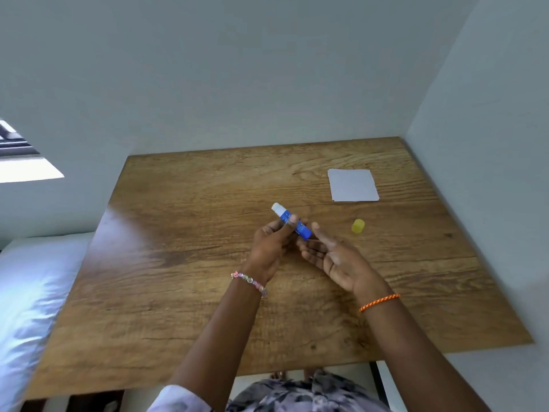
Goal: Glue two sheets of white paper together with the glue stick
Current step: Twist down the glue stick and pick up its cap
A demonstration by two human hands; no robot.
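Observation:
My left hand grips a blue glue stick around its middle, above the wooden table. The stick is uncapped, and its white tip points up and to the far left. My right hand is beside the stick's lower end with the palm up and the fingers spread; the fingertips lie close to that end. The yellow cap stands on the table to the right of my hands. Small white paper sheets lie stacked flat at the far right of the table.
Walls close the table in at the back and on the right. A bed with white bedding sits against the table's left side. My lap in patterned cloth shows at the near edge.

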